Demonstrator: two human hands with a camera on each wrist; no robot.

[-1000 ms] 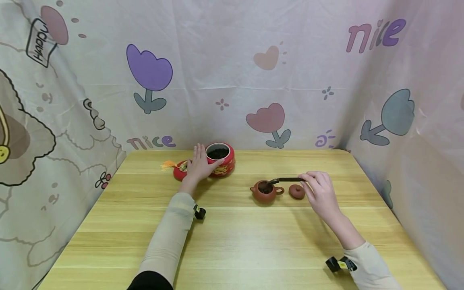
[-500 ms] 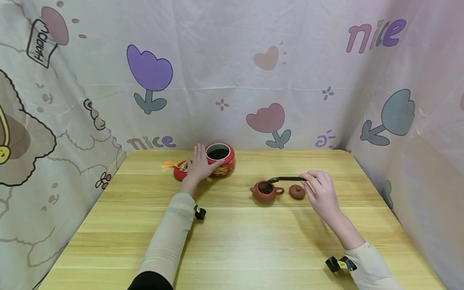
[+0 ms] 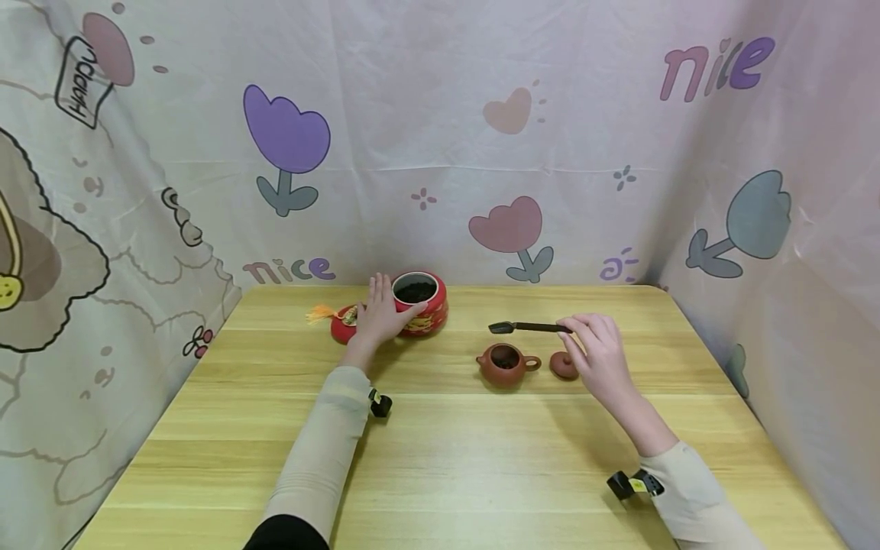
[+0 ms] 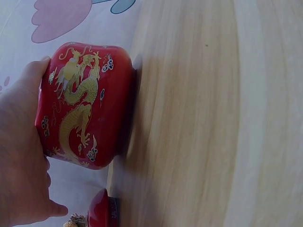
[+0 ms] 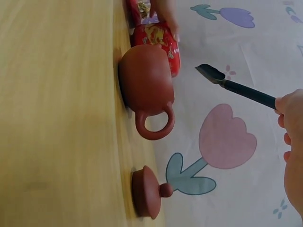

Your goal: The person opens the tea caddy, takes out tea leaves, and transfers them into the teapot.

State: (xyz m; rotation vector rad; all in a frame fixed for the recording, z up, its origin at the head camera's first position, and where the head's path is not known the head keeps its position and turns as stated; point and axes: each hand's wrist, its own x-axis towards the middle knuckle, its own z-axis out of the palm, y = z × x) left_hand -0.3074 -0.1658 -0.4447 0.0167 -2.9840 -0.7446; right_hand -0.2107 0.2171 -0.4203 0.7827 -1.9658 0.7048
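Note:
A red jar (image 3: 431, 315) with a gold dragon and dark contents stands at the back of the table. My left hand (image 3: 380, 315) rests against its left side, thumb across the front, fingers extended. Beside that hand lies the jar's red lid (image 3: 341, 330) with an orange tassel, partly hidden. My right hand (image 3: 600, 355) pinches the dark handle end of a small tea scoop (image 3: 528, 327), held level above the table, its tip pointing left. Below the scoop stands a brown clay teapot (image 3: 500, 373), uncovered, with dark leaves inside. Its lid (image 3: 564, 367) lies near the right hand.
The wooden table (image 3: 440, 466) runs back to a printed cloth (image 3: 399, 114) that hangs behind and along both sides. In the right wrist view the teapot's handle (image 5: 155, 135) faces its knobbed lid.
The scoop's tip has come up out of the teapot's mouth and moved slightly left, now above and behind the pot. My right hand rose with it. My left hand stays at the jar.

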